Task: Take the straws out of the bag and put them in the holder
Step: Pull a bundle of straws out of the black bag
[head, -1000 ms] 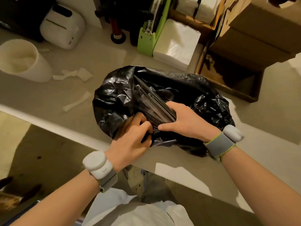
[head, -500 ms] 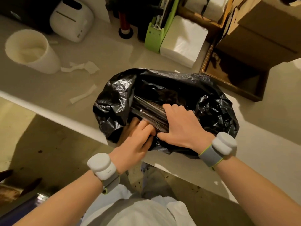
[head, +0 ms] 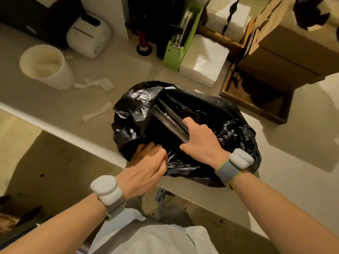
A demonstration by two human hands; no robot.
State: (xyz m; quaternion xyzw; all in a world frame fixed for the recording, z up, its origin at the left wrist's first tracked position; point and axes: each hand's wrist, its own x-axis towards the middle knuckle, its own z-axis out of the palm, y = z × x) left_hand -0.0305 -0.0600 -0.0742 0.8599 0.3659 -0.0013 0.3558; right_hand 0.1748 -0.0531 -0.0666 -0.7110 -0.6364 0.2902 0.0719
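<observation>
A crumpled black plastic bag [head: 236, 129] lies on the pale counter near its front edge, mouth facing me. My right hand [head: 200, 140] is closed around a bundle of dark wrapped straws [head: 168, 118] that slants up and to the left out of the bag's opening. My left hand [head: 146, 169] pinches the bag's near rim at the counter edge. A white cylindrical holder [head: 49, 70] stands upright at the far left of the counter, apart from both hands.
A white label printer [head: 89, 33] sits behind the holder. Torn paper scraps [head: 97, 85] lie between holder and bag. A green file box [head: 179, 43], a napkin stack [head: 203, 61] and a wooden tray [head: 256, 105] under a cardboard box line the back right.
My right hand has lifted the straw bundle higher out of the bag's mouth. My left hand has shifted from beside the bundle down to the bag's near rim.
</observation>
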